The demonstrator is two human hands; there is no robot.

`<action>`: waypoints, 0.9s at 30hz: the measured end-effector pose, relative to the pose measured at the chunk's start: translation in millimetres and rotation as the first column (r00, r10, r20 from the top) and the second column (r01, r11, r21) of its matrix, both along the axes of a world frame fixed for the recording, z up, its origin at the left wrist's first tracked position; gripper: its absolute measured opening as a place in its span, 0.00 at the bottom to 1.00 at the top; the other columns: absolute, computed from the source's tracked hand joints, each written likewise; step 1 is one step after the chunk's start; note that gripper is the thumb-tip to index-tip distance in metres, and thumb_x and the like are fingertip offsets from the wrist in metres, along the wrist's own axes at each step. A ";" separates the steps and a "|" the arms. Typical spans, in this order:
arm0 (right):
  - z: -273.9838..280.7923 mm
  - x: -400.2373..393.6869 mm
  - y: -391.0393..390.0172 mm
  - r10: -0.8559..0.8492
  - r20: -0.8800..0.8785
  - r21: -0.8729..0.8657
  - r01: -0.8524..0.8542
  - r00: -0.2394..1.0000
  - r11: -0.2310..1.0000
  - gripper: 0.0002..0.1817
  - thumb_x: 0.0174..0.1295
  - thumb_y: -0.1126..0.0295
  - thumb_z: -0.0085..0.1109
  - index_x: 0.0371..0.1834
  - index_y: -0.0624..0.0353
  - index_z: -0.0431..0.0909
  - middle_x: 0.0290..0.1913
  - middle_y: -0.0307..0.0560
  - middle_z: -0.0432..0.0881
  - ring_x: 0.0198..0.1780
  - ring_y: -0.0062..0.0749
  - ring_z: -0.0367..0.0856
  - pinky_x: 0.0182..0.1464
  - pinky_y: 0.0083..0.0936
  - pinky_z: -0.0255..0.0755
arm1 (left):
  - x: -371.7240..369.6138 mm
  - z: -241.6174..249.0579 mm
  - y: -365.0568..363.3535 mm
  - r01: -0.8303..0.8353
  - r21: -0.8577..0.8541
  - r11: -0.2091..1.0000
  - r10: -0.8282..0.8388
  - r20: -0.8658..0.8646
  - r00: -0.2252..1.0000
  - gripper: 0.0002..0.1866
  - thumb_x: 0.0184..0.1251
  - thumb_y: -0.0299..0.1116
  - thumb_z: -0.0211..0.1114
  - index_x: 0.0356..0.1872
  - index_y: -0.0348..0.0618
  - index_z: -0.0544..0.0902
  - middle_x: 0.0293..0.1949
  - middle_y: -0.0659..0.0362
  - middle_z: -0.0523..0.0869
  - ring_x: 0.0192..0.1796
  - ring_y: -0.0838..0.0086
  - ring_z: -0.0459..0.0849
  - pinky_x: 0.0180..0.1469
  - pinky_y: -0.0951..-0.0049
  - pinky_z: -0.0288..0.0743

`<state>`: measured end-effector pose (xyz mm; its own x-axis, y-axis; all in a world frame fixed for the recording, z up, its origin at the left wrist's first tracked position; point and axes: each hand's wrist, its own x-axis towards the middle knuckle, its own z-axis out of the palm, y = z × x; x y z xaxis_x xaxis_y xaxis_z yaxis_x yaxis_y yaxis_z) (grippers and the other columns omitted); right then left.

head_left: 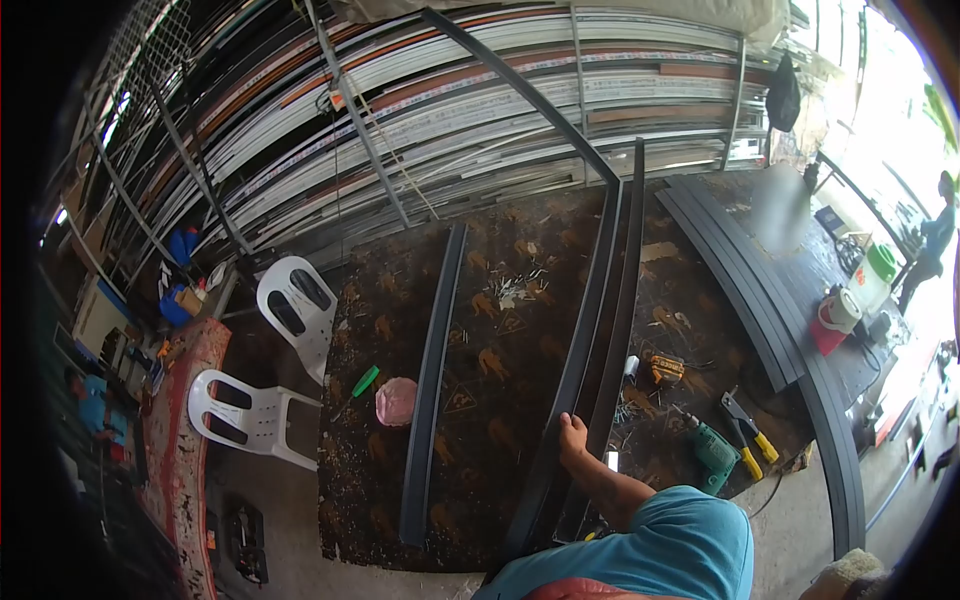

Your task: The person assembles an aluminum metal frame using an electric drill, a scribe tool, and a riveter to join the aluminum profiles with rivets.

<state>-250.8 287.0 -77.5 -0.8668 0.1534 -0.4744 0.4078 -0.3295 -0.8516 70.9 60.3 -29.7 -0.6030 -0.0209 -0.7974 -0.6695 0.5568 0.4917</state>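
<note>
My right hand (pixel 572 438) is closed round the edge of a long dark grey metal profile (pixel 585 345), its fingers partly hidden. At its far end this profile meets a second dark length (pixel 530 90) at an angled corner. Close beside it, on the right, lies another narrow dark profile (pixel 630 270). A separate dark profile (pixel 435 380) rests on the worktable (pixel 500 440) to the left. Right of my forearm are a green power drill (pixel 712 455), yellow-handled snips (pixel 748 435) and a yellow-and-black tool or battery (pixel 664 368). My left hand is out of view.
White plastic chairs (pixel 250 412) stand left of the table, near a worn red bench (pixel 185 470). Stacked profiles (pixel 735 280) lie along the right. A rack of long lengths (pixel 480 120) spans the back. A pink bowl-like object (pixel 396 401) and green-handled tool (pixel 366 381) sit on the table.
</note>
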 end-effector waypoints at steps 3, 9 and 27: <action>3.8 21.9 -2.9 0.011 0.018 0.032 -0.011 1.000 0.999 0.16 0.70 0.60 0.54 0.39 0.66 0.76 0.29 0.37 0.73 0.32 0.21 0.66 0.35 0.25 0.63 | 12.6 3.2 2.8 -0.030 0.001 1.000 0.030 0.011 0.999 0.43 0.53 0.65 0.69 0.55 0.32 0.78 0.49 0.44 0.85 0.52 0.59 0.85 0.53 0.66 0.76; -7.9 29.8 -9.0 0.002 -0.044 0.001 -0.002 0.999 1.000 0.16 0.70 0.60 0.54 0.42 0.66 0.77 0.30 0.37 0.73 0.33 0.21 0.66 0.36 0.26 0.64 | -4.7 20.0 -14.2 -0.052 -0.036 0.998 0.050 -0.046 0.998 0.43 0.52 0.65 0.69 0.55 0.32 0.79 0.49 0.44 0.85 0.51 0.58 0.85 0.53 0.66 0.76; 32.3 -62.6 -3.7 -0.056 -0.126 -0.028 0.053 0.990 0.998 0.15 0.68 0.62 0.55 0.39 0.65 0.78 0.26 0.38 0.73 0.28 0.22 0.67 0.31 0.27 0.64 | -50.2 59.7 -14.0 -0.066 -0.070 0.995 0.064 -0.034 0.997 0.44 0.52 0.66 0.69 0.55 0.32 0.79 0.48 0.44 0.86 0.51 0.58 0.86 0.53 0.66 0.76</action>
